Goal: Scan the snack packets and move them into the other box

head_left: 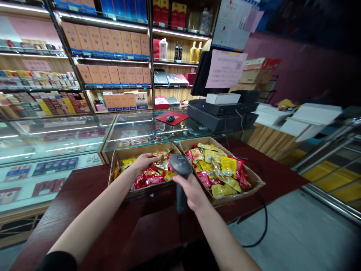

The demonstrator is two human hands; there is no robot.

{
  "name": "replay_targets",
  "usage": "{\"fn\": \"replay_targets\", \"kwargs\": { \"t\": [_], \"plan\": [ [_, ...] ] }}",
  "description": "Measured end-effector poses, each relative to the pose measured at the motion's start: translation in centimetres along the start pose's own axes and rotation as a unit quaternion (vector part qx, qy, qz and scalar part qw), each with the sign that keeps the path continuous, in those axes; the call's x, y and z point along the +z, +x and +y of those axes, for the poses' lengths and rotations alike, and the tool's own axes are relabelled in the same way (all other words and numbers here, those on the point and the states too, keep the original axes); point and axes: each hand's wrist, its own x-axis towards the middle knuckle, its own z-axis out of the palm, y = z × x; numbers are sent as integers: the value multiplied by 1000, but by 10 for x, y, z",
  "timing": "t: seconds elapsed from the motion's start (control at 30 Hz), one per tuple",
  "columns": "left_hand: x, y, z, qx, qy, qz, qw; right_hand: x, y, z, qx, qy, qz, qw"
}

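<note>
My right hand (pixel 191 189) is wrapped round the handle of a dark barcode scanner (pixel 181 165), held in front of the gap between two cardboard boxes. Over the left box (pixel 112 171), my left hand (pixel 146 162) has its fingers closed at a shiny gold packet (pixel 162 164). Red packets (pixel 149 178) and a yellow one (pixel 128 162) lie around it in that box. The right box (pixel 258 183) holds gold, yellow and red packets (pixel 222 169). Both boxes stand side by side on a dark red table.
Behind the boxes runs a glass display counter (pixel 132 130) with a mouse (pixel 170 118) on a red mat (pixel 180 121). A monitor (pixel 201 73) and cash drawer (pixel 217 118) stand at its right. A black cable (pixel 266 222) hangs off the table's right side.
</note>
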Motion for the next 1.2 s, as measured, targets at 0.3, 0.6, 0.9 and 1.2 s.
{"fn": "replay_targets", "kwargs": {
  "t": [0.3,0.6,0.9,1.2],
  "plan": [
    [79,25,33,-57,-62,-103,991,-55,69,-68,191,75,-15,979],
    [170,91,61,-49,-48,-28,997,-119,125,-130,125,37,29,991],
    [159,99,56,-34,-15,-47,998,-135,122,-125,146,45,28,988],
    [34,59,62,-40,0,24,999,-57,129,-83,198,12,-70,978]
  ]
}}
